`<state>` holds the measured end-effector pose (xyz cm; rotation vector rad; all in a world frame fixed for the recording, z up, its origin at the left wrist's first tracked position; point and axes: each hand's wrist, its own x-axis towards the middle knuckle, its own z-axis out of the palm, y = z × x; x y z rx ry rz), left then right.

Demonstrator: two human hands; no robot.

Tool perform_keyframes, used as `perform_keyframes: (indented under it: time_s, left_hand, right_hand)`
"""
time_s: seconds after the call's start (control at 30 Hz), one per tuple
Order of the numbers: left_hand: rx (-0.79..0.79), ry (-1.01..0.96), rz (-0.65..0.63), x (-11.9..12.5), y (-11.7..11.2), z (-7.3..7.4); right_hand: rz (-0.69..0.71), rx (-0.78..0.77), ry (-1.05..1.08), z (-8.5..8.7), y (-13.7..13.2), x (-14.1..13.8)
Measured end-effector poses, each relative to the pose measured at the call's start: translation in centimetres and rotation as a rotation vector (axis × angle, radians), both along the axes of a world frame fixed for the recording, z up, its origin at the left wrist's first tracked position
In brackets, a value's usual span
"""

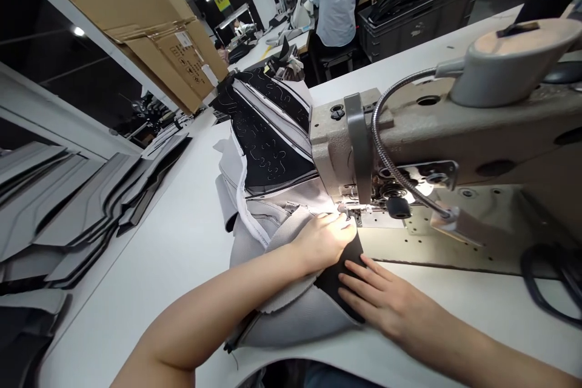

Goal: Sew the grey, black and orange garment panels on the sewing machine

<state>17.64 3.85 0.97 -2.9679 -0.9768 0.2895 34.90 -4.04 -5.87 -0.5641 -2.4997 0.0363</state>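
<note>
A grey and black sewn fabric piece [282, 151] lies bunched under the head of a sewing machine [427, 133]. My left hand [325, 239] is closed on the fabric close beside the lit presser foot [357, 215]; its fingertips are partly hidden. Flat on a black strip [348, 260] of the same piece rests my right hand [382, 297], fingers stretched and slightly apart. White piping [240, 194] runs along the fabric's left side, and pale loose thread lines show on its black panels.
Stacked grey fabric panels [91, 200] line the left side. Black scissors [552, 285] lie right of the machine bed. A cardboard box [173, 54] stands at the back left. Beyond the table, a person in a light shirt [336, 3] sits beside a grey bin [418, 18].
</note>
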Motion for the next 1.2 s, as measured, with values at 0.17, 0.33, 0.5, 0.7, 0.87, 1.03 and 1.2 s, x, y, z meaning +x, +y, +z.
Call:
perform_keyframes:
  time_s: [0.17, 0.33, 0.5, 0.7, 0.87, 1.03, 1.2]
  left_hand:
    - [0.014, -0.006, 0.042, 1.1, 0.4, -0.1]
    - [0.015, -0.027, 0.063, 1.6, 0.4, -0.1]
    - [0.028, -0.014, 0.086, 2.0, 0.2, 0.0]
    - [0.08, -0.018, 0.096, 2.0, 0.1, -0.5]
    - [0.088, -0.02, 0.114, 2.0, 0.2, -0.9]
    - [0.128, -0.039, 0.122, 2.3, 0.0, -1.1]
    - [0.118, -0.067, 0.136, 2.2, -0.4, -0.6]
  right_hand:
    - [-0.008, -0.022, 0.019, 0.0, 0.4, 0.9]
    - [-0.016, -0.022, 0.053, -0.6, 0.5, 0.8]
    - [-0.001, -0.031, 0.038, -0.8, 0.6, 1.1]
    - [-0.015, -0.011, 0.054, -0.7, 0.7, 1.2]
    - [0.006, -0.051, 0.021, -0.6, 0.9, 1.6]
    - [-0.003, -0.029, 0.027, -0.1, 1.2, 1.8]
    - [-0.035, -0.02, 0.065, 0.3, 1.2, 1.5]
